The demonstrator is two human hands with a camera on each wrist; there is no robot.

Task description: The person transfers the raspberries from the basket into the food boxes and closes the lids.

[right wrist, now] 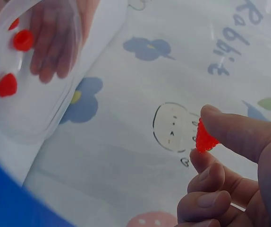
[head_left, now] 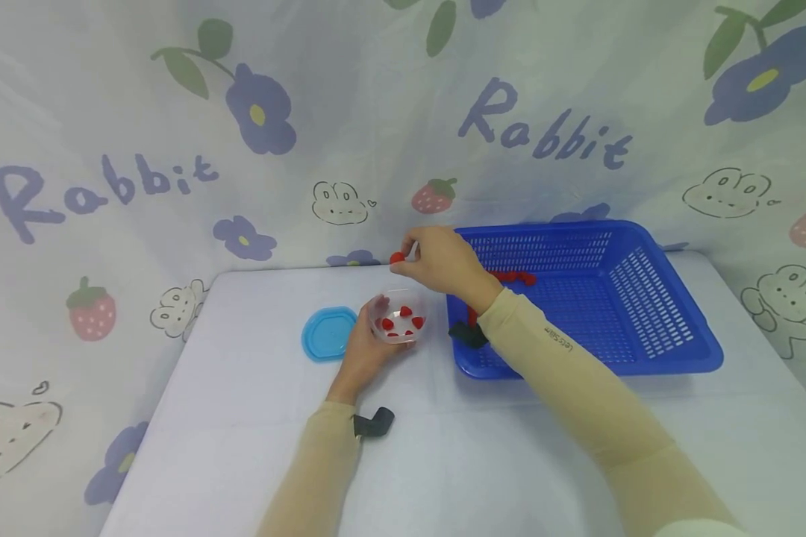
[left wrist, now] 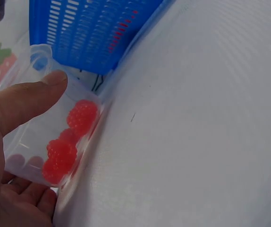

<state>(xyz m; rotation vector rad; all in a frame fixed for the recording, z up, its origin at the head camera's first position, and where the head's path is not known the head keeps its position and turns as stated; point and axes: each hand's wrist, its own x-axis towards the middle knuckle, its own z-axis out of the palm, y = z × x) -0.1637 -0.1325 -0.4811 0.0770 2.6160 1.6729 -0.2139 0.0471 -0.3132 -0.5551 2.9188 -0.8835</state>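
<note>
A clear plastic container (head_left: 398,333) stands on the table, with several red raspberries (left wrist: 82,117) in its bottom. My left hand (head_left: 366,344) grips it from the side, thumb along one wall and fingers round the other in the left wrist view. Between thumb and fingertip, my right hand (head_left: 443,261) pinches a single raspberry (right wrist: 205,137). That hand is raised behind and above the container, near the basket's left edge.
The blue plastic basket (head_left: 701,358) is on the right, with red raspberries (head_left: 513,277) along its left part, partly hidden by my right arm. A light blue lid (head_left: 327,333) lies left of the container. A patterned cloth (head_left: 376,134) hangs behind the table.
</note>
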